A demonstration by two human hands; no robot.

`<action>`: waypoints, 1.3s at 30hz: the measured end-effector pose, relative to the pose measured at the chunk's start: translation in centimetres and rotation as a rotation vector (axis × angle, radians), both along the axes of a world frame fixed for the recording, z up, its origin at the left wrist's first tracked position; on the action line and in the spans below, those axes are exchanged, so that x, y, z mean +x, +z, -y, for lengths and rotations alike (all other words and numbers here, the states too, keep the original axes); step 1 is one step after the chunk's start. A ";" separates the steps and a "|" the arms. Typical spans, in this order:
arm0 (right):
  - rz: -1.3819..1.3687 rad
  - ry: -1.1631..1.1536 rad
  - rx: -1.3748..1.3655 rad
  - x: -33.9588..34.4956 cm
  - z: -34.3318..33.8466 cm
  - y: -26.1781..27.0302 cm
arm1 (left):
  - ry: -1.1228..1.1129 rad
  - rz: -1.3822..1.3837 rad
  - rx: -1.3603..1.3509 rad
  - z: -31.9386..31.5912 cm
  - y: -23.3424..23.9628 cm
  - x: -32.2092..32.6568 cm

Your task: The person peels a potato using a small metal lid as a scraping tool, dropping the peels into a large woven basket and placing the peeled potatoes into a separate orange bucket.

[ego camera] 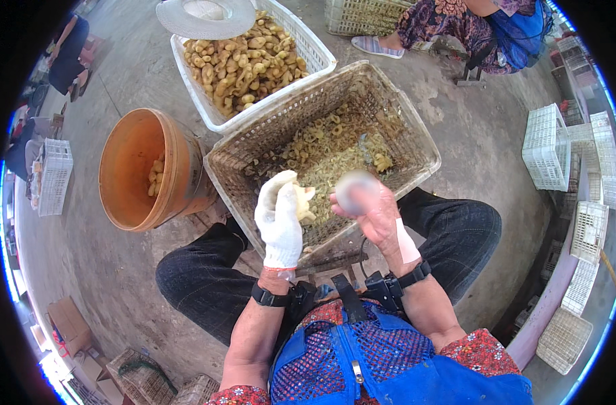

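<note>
My left hand (282, 228), in a white knitted glove, grips a pale, peeled-looking piece of ginger (305, 203) between thumb and fingers. My right hand (379, 217) is bare, with a pale patch or tape at the wrist. A blurred spot covers its fingers, so what it may hold is hidden. Both hands hover over the near part of a dirty plastic crate (413, 114), set between my knees. Inside lie wet peel scraps and trimmings (333, 157), with a yellowish ginger piece (382, 162) near the right wall.
Beyond it a white crate (322, 56) holds heaped ginger (242, 71), partly under a straw-type hat (206, 17). An orange bucket (130, 119) at left contains several pieces. A seated person's shoe (378, 46) is at top right. Stacked crates (546, 147) line the right side.
</note>
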State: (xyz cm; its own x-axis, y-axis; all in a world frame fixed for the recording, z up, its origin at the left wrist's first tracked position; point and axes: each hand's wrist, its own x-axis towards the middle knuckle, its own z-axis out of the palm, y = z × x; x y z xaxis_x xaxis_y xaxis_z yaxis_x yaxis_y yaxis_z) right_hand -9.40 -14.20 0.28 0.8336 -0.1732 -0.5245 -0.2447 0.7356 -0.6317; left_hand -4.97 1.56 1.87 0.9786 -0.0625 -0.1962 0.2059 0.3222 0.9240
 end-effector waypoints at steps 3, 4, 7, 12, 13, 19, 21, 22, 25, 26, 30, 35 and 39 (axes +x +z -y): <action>0.034 0.119 0.134 0.6 -1.0 1.7 | -0.098 0.533 0.527 -0.2 -0.7 0.1; 0.049 0.124 0.136 0.7 -0.9 1.6 | -0.102 0.536 0.513 -0.1 -0.7 0.2; 0.271 0.105 0.070 0.3 -1.0 2.0 | -0.155 0.292 0.247 0.0 -1.1 0.4; 0.202 0.270 -0.481 0.8 0.2 1.0 | -0.162 -0.018 0.001 1.0 -1.9 0.9; 0.236 0.267 -0.533 0.7 0.2 1.2 | -0.252 -0.116 -0.023 0.8 -1.7 0.8; 0.421 0.335 -0.688 0.4 0.8 1.6 | -0.498 -0.625 -0.505 -0.1 0.9 1.4; 0.341 0.371 -0.596 0.5 0.7 1.5 | -0.304 -0.712 -0.442 0.4 -0.5 1.0; 0.268 0.355 -0.484 0.5 0.7 1.0 | -0.274 -0.708 -0.440 0.4 -1.1 0.8; 0.149 0.334 -0.364 0.5 0.2 1.0 | -0.175 -0.667 -0.333 0.7 -1.6 0.4; 0.141 0.378 -0.413 0.4 0.1 1.6 | -0.141 -0.649 -0.281 0.9 -1.7 0.3; 0.127 0.462 -0.729 0.4 -1.8 2.5 | -0.032 -0.533 -0.120 1.3 -2.6 -0.2; 0.073 0.409 -0.678 0.4 -1.4 1.4 | -0.052 -0.534 -0.006 1.1 -2.8 -0.1; 0.065 0.348 -0.488 0.3 -0.3 0.6 | -0.080 -0.601 -0.167 1.1 -4.0 -0.1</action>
